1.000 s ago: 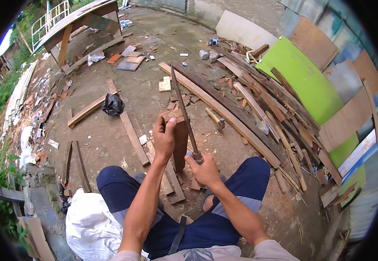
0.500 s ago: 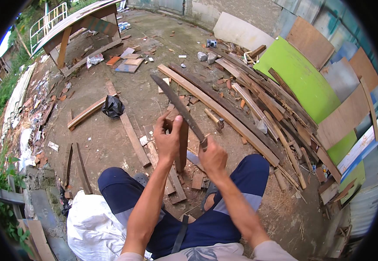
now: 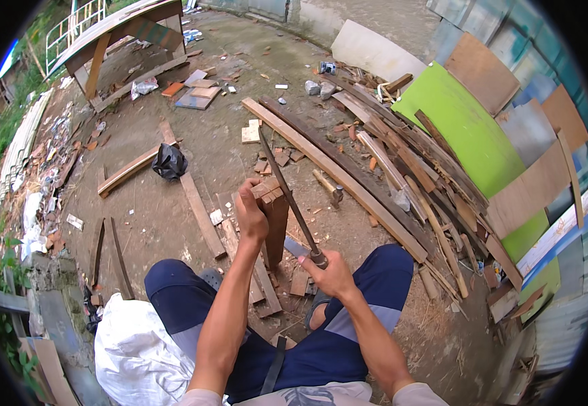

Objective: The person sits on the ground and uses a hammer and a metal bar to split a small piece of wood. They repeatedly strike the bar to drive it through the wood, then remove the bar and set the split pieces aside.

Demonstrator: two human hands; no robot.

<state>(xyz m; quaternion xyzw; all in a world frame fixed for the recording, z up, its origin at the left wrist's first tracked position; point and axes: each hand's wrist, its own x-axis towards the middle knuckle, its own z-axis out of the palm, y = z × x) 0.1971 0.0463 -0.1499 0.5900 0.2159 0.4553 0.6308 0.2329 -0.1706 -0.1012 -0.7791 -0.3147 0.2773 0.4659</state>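
Observation:
My left hand (image 3: 252, 215) is closed round the upper left side of a brown wooden block (image 3: 277, 227), which stands upright between my knees. Lines or cuts show on its top end. In my right hand (image 3: 332, 273) is the handle of a machete (image 3: 282, 181). Its long dark blade slants up and to the left, just right of the block's top, and is seen nearly edge-on. Whether the blade touches the wood I cannot tell. Behind the right hand, a greyish flat blade (image 3: 296, 246) lies low near the block's foot, partly hidden.
A hammer (image 3: 327, 187) lies on the ground beyond my right hand. Long planks (image 3: 338, 177) run diagonally beside a scrap-wood pile (image 3: 436, 210). A black plastic bag (image 3: 169, 162) sits at left, on crossed boards. A white sack (image 3: 138, 352) lies by my left leg.
The machete has come down toward me, its blade turning from broadside to nearly edge-on. My left hand has shifted its hold on the block, and the thumb no longer sticks up over the top.

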